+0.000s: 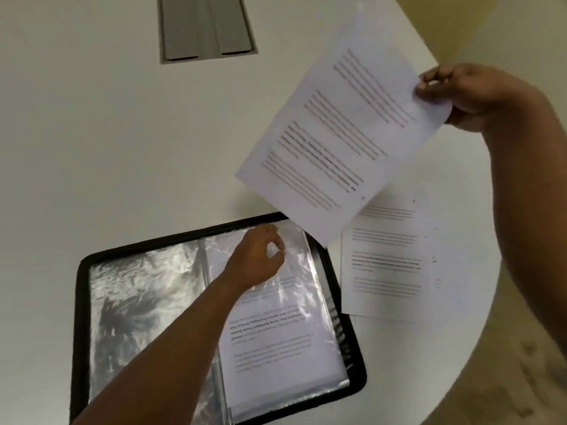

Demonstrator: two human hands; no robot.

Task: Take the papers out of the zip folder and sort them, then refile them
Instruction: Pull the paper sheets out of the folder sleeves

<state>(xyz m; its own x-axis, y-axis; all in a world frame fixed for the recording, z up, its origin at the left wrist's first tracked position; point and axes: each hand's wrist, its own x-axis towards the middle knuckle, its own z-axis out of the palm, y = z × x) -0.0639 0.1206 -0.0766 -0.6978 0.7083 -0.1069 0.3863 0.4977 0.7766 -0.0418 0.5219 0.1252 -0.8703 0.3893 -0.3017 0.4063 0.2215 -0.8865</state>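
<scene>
A printed sheet (340,133) is held in the air at its far right corner, pinched between thumb and fingers of the right hand (469,96), above the white table (92,133). The black zip folder (214,320) lies open near the front edge. The left hand (257,259) rests on its right-hand clear sleeve (294,338), fingertips pinching the plastic near the top edge. More papers (395,265) lie just right of the folder.
</scene>
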